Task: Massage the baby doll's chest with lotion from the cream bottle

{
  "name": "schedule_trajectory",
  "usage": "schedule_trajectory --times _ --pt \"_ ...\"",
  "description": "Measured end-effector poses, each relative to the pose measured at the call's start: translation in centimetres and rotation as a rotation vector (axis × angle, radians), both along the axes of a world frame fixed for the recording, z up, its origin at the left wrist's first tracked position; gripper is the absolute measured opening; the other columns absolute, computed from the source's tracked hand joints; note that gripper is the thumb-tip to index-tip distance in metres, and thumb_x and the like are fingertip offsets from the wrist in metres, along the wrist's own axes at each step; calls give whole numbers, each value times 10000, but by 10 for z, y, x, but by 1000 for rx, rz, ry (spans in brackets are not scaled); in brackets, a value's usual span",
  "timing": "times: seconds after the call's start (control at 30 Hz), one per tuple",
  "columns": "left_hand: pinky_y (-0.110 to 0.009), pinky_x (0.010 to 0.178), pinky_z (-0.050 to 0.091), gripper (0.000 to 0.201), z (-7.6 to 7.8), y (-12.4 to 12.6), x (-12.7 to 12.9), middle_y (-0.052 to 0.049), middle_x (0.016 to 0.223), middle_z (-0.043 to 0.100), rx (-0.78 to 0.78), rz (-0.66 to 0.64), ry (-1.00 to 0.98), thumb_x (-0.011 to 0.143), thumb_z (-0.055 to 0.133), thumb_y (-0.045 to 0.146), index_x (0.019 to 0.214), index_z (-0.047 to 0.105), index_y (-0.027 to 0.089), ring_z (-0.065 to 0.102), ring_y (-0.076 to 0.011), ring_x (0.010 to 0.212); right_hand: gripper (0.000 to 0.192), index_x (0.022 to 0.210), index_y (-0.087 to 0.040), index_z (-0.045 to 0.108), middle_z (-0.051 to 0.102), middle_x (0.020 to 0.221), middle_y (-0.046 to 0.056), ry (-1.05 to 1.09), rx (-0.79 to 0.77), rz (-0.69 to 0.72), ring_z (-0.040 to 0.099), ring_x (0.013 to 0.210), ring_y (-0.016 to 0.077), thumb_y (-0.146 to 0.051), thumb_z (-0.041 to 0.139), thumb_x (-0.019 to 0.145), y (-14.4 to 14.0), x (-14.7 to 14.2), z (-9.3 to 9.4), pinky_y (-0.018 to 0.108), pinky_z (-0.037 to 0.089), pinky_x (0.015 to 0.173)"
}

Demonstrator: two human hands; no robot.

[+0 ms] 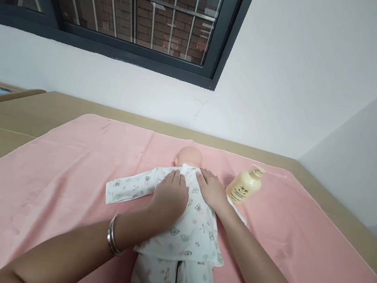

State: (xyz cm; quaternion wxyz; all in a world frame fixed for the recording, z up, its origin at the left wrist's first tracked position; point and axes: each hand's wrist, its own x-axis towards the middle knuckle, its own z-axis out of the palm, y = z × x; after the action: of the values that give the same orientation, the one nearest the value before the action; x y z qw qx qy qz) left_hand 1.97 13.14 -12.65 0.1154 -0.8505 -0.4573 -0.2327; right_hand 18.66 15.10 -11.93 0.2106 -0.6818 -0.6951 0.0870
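- Doll [182, 216] lies face down at the centre of the frame on a pink towel [42, 195], its bare head [189, 156] toward the wall and its legs running off the lower edge.
- We see it dressed in a white printed top and trousers; one sleeve [124, 188] stretches out to the left of the frame.
- Our left hand [169, 195] rests flat on the upper back, fingers spread and apart, gripping nothing; a bangle [113, 234] sits on that wrist.
- Our right hand [212, 190] lies flat beside it near the shoulder, likewise spread and holding nothing.
- We judge the body light and soft under the cloth, the head probably hard plastic and smooth; the loose fabric will likely slide and bunch under the palms.
- We would take hold around the torso under the arms, not by the sleeve, which would only stretch.
- A cream pump bottle [244, 185] lies just right of the right hand, not touching it.
- The towel covers a tan tabletop [7, 119] under a barred window [131, 5].
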Motion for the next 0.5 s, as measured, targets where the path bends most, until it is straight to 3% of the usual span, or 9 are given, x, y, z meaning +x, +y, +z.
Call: schedule_trajectory --times 0.13,0.3,0.4,0.5 --pt "-473 945 445 411 3 -6 1 -273 1220 573 -29 21 41 903 359 221 1195 526 -14 533 -342 1178 533 1349 -97 470 448 1412 154 -72 72 -10 325 1363 259 -390 214 986 -11 -7 3 472 200 1126" --pt "-498 1016 383 436 8 11 -4 -259 1254 548 -40 -35 -79 889 378 250 1217 496 -11 494 -332 1211 525 1415 -26 352 345 1469 187 -127 134 82 264 1391 258 -282 249 969 -41 -35 4 441 217 1142" --pt "-492 1025 377 387 7 25 -8 -212 1237 571 -82 -108 -118 887 344 214 1192 512 45 497 -299 1212 519 1425 -45 347 263 1512 162 -126 170 114 170 1420 269 -257 281 956 -58 -48 0 452 217 1150" --pt "-491 1035 372 391 -1 33 -7 -204 1302 531 -122 -43 -217 897 336 230 1214 499 71 464 -294 1255 508 1425 -80 363 270 1516 111 -77 178 147 132 1429 254 -266 292 957 -63 -51 -4 462 214 1157"
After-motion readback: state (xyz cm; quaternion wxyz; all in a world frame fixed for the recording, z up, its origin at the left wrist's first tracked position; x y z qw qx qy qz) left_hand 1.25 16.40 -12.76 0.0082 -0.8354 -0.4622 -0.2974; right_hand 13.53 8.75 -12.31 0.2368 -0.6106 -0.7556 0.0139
